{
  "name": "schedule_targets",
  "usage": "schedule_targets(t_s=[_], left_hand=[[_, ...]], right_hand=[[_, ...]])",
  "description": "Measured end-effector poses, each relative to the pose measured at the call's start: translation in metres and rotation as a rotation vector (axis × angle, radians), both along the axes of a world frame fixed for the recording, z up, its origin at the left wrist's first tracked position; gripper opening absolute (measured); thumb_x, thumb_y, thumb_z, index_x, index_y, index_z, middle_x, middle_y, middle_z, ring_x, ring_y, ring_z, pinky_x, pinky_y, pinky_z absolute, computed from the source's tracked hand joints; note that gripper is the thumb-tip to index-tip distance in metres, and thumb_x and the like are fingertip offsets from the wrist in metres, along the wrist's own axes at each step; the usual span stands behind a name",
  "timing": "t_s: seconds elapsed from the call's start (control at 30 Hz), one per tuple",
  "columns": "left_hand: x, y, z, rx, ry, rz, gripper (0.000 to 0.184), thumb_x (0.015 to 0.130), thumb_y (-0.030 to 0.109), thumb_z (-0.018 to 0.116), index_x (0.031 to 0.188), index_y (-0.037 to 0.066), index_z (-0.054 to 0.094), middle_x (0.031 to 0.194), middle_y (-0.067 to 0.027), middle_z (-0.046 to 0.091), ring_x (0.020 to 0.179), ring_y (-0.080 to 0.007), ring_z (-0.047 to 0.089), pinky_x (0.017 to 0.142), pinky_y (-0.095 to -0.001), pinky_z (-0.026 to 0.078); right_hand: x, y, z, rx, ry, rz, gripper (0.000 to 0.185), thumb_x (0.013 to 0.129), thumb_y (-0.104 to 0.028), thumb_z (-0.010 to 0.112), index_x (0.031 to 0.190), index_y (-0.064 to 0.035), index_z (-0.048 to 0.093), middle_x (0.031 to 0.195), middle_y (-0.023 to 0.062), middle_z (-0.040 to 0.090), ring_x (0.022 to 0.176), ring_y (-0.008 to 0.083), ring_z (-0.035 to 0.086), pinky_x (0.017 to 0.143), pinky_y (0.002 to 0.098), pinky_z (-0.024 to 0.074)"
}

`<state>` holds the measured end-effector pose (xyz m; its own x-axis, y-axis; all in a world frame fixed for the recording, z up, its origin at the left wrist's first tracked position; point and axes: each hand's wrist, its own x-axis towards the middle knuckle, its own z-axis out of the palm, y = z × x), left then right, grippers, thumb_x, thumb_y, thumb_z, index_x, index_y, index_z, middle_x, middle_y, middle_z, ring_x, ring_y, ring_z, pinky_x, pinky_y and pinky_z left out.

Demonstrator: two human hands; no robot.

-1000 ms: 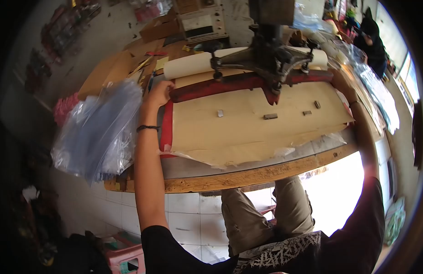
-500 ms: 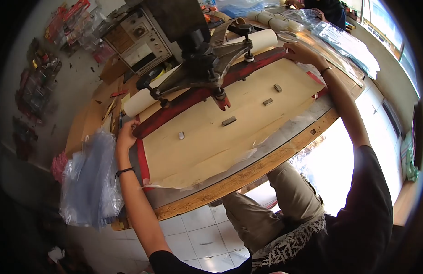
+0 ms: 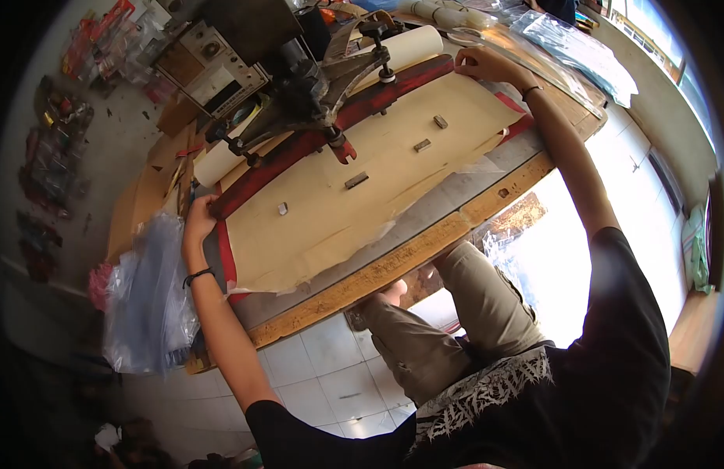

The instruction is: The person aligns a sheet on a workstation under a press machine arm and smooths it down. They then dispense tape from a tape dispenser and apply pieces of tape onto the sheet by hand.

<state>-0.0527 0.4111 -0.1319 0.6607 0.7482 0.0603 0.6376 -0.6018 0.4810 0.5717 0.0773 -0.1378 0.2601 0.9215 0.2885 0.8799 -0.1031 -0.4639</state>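
My left hand is closed on the left end of the long red bar. At the bar's far right end my right hand has its fingers curled round the edge, thumb and fingers close together. Tan sheet material lies in front of the bar, with a small light block and several dark metal blocks, one of them long, on top. Red strips show at its sides. A dark metal press head with screw clamps stands over the bar.
A white roll lies behind the bar. Plastic bags hang at the left; more plastic lies at the right. A control box stands behind. The wooden table edge runs before my knees.
The view has turned, so the table now slants up to the right. My right hand, hidden behind the bar's end one second ago, now shows. Both hands remain at the bar's ends.
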Motion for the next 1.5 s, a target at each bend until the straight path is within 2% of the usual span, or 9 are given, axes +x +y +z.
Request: schedule_targets(t_s=[0.17, 0.23, 0.33, 0.47, 0.53, 0.73, 0.9, 1.1, 1.5], left_hand=[[0.0, -0.008, 0.019, -0.231, -0.102, 0.295, 0.031, 0.096, 0.01, 0.043, 0.108, -0.002, 0.069, 0.082, -0.0096, 0.069, 0.067, -0.0145, 0.061, 0.06, -0.0306, 0.054], [0.0, -0.013, 0.041, -0.282, 0.091, 0.283, 0.031, 0.098, 0.012, 0.046, 0.112, -0.001, 0.069, 0.084, -0.0116, 0.07, 0.07, -0.017, 0.064, 0.065, -0.0312, 0.054], [-0.024, -0.054, 0.07, -0.097, 0.044, 0.219, 0.031, 0.1, 0.018, 0.05, 0.114, -0.004, 0.068, 0.088, -0.0155, 0.071, 0.076, -0.0213, 0.068, 0.073, -0.0342, 0.054], [-0.012, -0.213, 0.142, 0.274, 0.255, 0.172, 0.031, 0.099, 0.023, 0.057, 0.106, -0.006, 0.067, 0.084, -0.0246, 0.066, 0.076, -0.0339, 0.065, 0.075, -0.0396, 0.049], [0.019, -0.272, 0.157, 0.174, 0.167, 0.034, 0.029, 0.098, 0.022, 0.058, 0.104, -0.005, 0.067, 0.083, -0.0272, 0.063, 0.077, -0.0388, 0.063, 0.073, -0.0397, 0.048], [0.102, -0.279, 0.093, 0.244, -0.061, -0.485, 0.027, 0.099, 0.014, 0.055, 0.115, -0.003, 0.067, 0.109, -0.0172, 0.068, 0.097, -0.0348, 0.065, 0.086, -0.0379, 0.05], [0.122, -0.276, 0.05, 0.132, 0.009, -0.445, 0.028, 0.094, 0.017, 0.064, 0.115, -0.002, 0.068, 0.111, -0.0158, 0.067, 0.097, -0.0344, 0.065, 0.088, -0.0374, 0.05], [0.12, -0.284, 0.016, 0.137, -0.178, -0.385, 0.028, 0.087, 0.021, 0.074, 0.103, -0.001, 0.069, 0.108, -0.0132, 0.065, 0.104, -0.0326, 0.061, 0.093, -0.0391, 0.048], [0.116, -0.303, -0.008, 0.342, -0.202, -0.344, 0.05, 0.084, 0.038, 0.078, 0.118, 0.006, 0.061, 0.126, -0.0096, 0.054, 0.121, -0.0309, 0.05, 0.104, -0.0423, 0.039]], right_hand=[[-0.015, -0.024, 0.009, 0.179, -0.247, -0.09, 0.019, 0.091, -0.022, 0.066, 0.095, -0.0035, 0.068, 0.087, 0.0115, 0.071, 0.08, 0.0253, 0.067, 0.073, 0.0388, 0.052], [-0.031, -0.045, 0.02, 0.229, -0.196, -0.197, 0.021, 0.091, -0.024, 0.065, 0.098, -0.0053, 0.07, 0.094, 0.0133, 0.072, 0.087, 0.0289, 0.069, 0.078, 0.0406, 0.0531], [-0.061, -0.079, 0.037, 0.278, -0.151, -0.189, 0.018, 0.094, -0.019, 0.062, 0.099, -0.0038, 0.07, 0.097, 0.0116, 0.073, 0.089, 0.0249, 0.069, 0.079, 0.0386, 0.0536], [-0.11, -0.106, 0.051, 0.278, -0.036, 0.017, 0.021, 0.099, -0.017, 0.061, 0.106, 0.0002, 0.068, 0.102, 0.0107, 0.071, 0.09, 0.02, 0.068, 0.082, 0.0349, 0.0539], [-0.14, -0.108, 0.056, 0.21, 0.079, 0.104, 0.022, 0.101, -0.016, 0.058, 0.108, 0.0015, 0.068, 0.107, 0.0113, 0.072, 0.098, 0.0206, 0.069, 0.09, 0.0343, 0.0537], [-0.166, -0.087, 0.052, -0.001, -0.095, 0.423, 0.02, 0.099, -0.019, 0.062, 0.111, -0.0068, 0.072, 0.109, 0.0091, 0.072, 0.096, 0.0231, 0.069, 0.085, 0.0345, 0.055], [-0.18, -0.09, 0.031, -0.061, -0.064, 0.531, 0.018, 0.09, -0.016, 0.071, 0.105, -0.0055, 0.072, 0.109, 0.0082, 0.07, 0.101, 0.0239, 0.067, 0.093, 0.036, 0.0516], [-0.194, -0.105, 0.009, 0.141, -0.2, 0.499, 0.021, 0.094, -0.019, 0.066, 0.109, -0.005, 0.07, 0.123, 0.0115, 0.065, 0.116, 0.0303, 0.06, 0.104, 0.0419, 0.0449], [-0.211, -0.135, 0.005, 0.104, -0.252, 0.363, 0.046, 0.092, -0.031, 0.068, 0.13, -0.0062, 0.062, 0.147, 0.0121, 0.052, 0.136, 0.032, 0.048, 0.114, 0.0469, 0.0369]])
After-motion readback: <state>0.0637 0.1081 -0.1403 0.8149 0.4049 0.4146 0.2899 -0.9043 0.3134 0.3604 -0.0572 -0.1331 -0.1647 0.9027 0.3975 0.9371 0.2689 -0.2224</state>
